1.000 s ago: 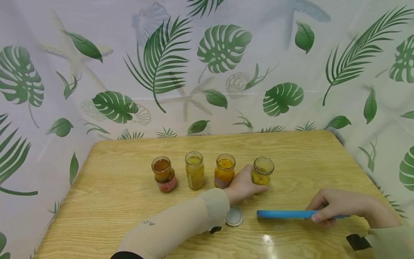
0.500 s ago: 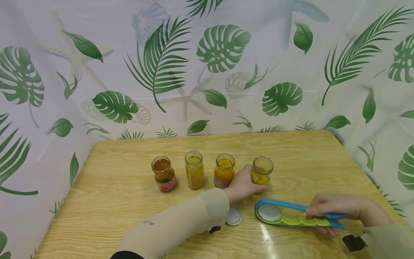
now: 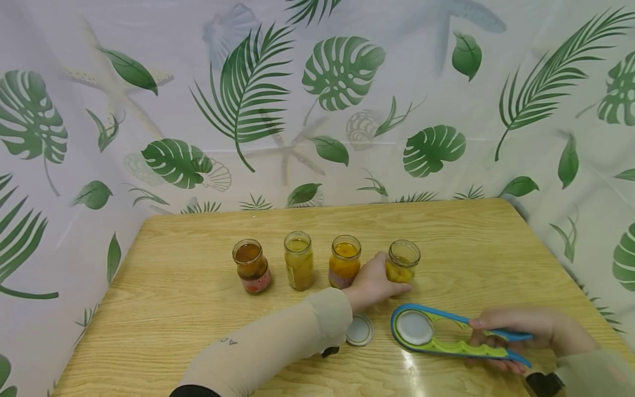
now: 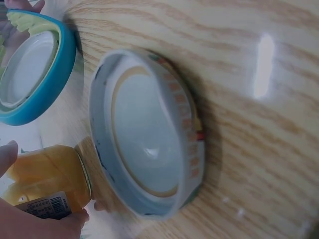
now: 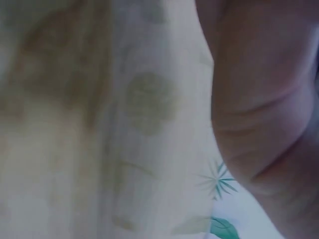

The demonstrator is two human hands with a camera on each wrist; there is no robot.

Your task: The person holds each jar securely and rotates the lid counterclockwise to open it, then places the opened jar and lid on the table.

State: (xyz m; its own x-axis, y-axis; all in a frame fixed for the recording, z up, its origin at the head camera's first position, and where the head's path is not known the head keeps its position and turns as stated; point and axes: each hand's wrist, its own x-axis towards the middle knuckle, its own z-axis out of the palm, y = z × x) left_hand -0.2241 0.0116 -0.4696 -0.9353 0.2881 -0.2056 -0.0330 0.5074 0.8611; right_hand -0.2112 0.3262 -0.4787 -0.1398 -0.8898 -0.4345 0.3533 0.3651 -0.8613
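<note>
My left hand (image 3: 375, 282) grips the rightmost open glass jar (image 3: 403, 263), which stands on the table with yellow fruit inside. In the left wrist view the same jar (image 4: 52, 174) shows a barcode label between thumb and fingers. My right hand (image 3: 516, 333) holds the handles of a blue and green jar opener (image 3: 451, 344) above the table. A white lid (image 3: 414, 327) sits in the opener's rounded end, its pale inside facing up. Another jar lid (image 3: 359, 330) lies inside-up on the table near my left sleeve. The right wrist view is blurred and shows mostly palm.
Left of my hand stand three more open jars: an orange fruit jar (image 3: 344, 262), a tall pale yellow one (image 3: 299, 261) and a dark reddish one (image 3: 252, 267). Behind the wooden table (image 3: 198, 331) hangs a leaf-printed curtain (image 3: 278, 110).
My right hand has turned the jar opener from edge-on to face-up, so the lid in it came into view. My left hand has kept its hold on the jar.
</note>
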